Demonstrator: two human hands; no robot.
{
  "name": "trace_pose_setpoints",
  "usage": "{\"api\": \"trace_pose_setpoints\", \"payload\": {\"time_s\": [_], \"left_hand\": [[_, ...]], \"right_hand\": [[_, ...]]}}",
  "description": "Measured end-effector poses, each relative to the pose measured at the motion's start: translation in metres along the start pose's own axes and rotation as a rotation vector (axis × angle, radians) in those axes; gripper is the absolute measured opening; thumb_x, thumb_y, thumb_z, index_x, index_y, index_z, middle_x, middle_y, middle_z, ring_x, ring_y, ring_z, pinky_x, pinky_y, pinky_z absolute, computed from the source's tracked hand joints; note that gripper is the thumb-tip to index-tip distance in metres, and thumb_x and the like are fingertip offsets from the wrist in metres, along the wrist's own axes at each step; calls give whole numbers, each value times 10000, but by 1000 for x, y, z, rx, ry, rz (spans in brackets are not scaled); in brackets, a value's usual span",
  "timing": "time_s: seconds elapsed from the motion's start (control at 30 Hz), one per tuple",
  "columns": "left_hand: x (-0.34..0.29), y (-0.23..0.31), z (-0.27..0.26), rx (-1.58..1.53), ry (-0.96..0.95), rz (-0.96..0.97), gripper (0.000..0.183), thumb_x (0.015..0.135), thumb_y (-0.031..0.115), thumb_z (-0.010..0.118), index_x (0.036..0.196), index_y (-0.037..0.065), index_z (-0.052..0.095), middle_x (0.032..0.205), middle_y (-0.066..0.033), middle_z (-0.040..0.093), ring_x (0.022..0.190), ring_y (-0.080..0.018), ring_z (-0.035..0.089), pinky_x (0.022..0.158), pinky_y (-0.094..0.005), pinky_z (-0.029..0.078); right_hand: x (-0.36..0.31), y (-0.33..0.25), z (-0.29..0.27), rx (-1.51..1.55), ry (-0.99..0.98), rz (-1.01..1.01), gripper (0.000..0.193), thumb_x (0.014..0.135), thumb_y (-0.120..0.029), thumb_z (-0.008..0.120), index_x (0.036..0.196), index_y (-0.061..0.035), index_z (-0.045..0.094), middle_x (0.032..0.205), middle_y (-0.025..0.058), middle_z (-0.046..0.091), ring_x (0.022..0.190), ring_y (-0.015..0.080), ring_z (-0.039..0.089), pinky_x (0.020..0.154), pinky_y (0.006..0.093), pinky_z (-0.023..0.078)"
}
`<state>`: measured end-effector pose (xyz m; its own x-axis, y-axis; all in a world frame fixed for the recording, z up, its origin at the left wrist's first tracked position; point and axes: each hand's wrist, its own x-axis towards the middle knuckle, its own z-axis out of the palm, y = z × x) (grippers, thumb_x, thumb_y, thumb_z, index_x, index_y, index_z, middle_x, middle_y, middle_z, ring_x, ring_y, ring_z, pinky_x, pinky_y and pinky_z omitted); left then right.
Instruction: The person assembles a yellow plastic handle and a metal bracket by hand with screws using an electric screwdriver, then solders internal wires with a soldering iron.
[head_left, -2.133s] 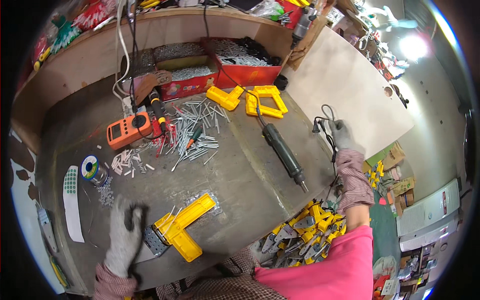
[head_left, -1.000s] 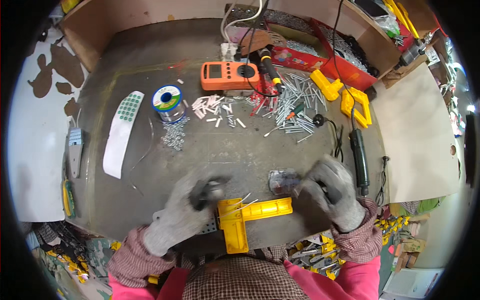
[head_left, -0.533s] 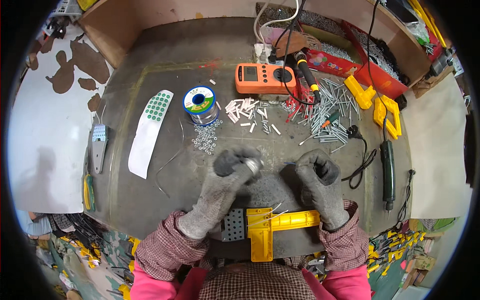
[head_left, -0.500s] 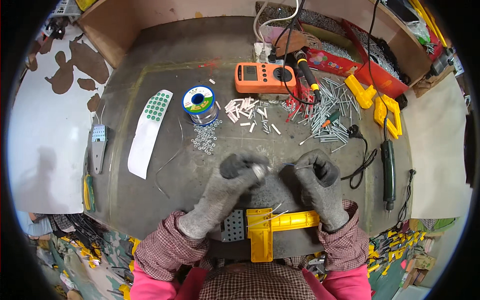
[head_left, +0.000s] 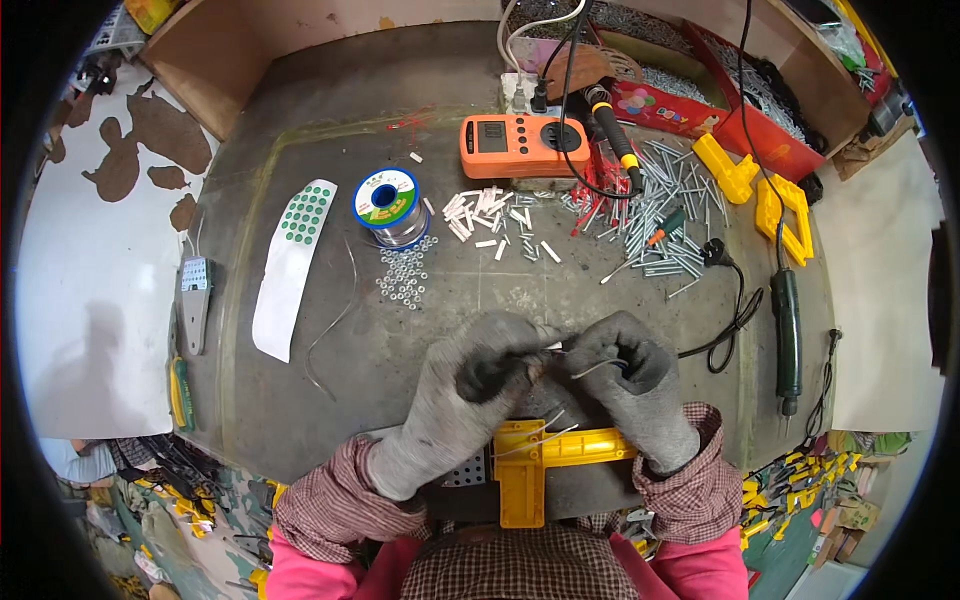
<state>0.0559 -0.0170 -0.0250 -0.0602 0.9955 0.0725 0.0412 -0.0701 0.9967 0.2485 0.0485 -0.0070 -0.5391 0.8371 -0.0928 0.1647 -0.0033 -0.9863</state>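
My left hand (head_left: 465, 375), in a grey glove, pinches a small white piece (head_left: 555, 346) at its fingertips. Close against it, my gloved right hand (head_left: 632, 375) is closed on a thin wire (head_left: 598, 366) that sticks out toward the left. The fingertips of both hands almost meet, so the exact contact is hidden. Below them, near the table's front edge, lies a yellow T-shaped plastic housing (head_left: 522, 490) with thin pale wires (head_left: 545, 433) over it. A dark perforated plate (head_left: 468, 472) sits at its left, partly covered by my left forearm.
Beyond my hands are a solder spool (head_left: 388, 235), metal nuts (head_left: 402, 280), white sleeves (head_left: 470, 212), an orange meter (head_left: 520, 150), a soldering iron (head_left: 612, 135) and loose screws (head_left: 655, 230). An electric screwdriver (head_left: 788, 340) lies right; a white strip (head_left: 285, 285) with green dots lies left.
My hands have come together: the left moved right and the right slightly left, until their fingertips nearly touch. The wire in my right hand now shows more clearly.
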Motion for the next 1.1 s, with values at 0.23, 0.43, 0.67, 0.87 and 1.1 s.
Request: {"api": "trace_pose_setpoints", "payload": {"time_s": [0.23, 0.43, 0.67, 0.87, 1.1], "left_hand": [[1, 8, -4, -318, -9, -283, 230, 929, 154, 667, 1124, 34, 641, 1046, -42, 667, 1002, -105, 609, 888, -263, 488], [2, 11, -7, -356, -63, -333, 226, 938, 153, 648, 1123, 29, 614, 1073, -37, 653, 1004, -104, 605, 892, -262, 487], [3, 15, -7, -366, -51, -366, 234, 945, 142, 638, 1147, 27, 617, 1100, -51, 662, 1025, -115, 613, 911, -274, 500], [1, 7, -6, -370, -76, -358, 244, 935, 158, 664, 1135, 22, 629, 1077, -58, 674, 1005, -117, 627, 899, -273, 509], [-1, -8, -3, -78, -61, -79, 242, 918, 95, 667, 1142, 14, 626, 1056, -68, 664, 990, -135, 631, 869, -279, 512]], "right_hand": [[0, 1, -2, 8, -5, 37, 153, 910, -146, 672, 975, -14, 629, 869, 39, 649, 799, 77, 605, 700, 235, 493], [2, 2, -3, -16, -46, 0, 146, 905, -127, 667, 978, -7, 627, 906, 53, 674, 856, 92, 627, 740, 244, 506], [0, 5, -2, 45, -17, 8, 159, 908, -128, 662, 994, 0, 624, 889, 40, 652, 808, 79, 589, 719, 236, 481], [1, 7, 0, -80, 4, -15, 111, 885, -95, 667, 963, -19, 648, 864, 34, 646, 781, 89, 585, 704, 242, 473], [2, 3, 2, -221, -28, 54, 150, 890, -119, 670, 997, -18, 643, 958, 75, 660, 840, 115, 615, 727, 267, 489]]}}
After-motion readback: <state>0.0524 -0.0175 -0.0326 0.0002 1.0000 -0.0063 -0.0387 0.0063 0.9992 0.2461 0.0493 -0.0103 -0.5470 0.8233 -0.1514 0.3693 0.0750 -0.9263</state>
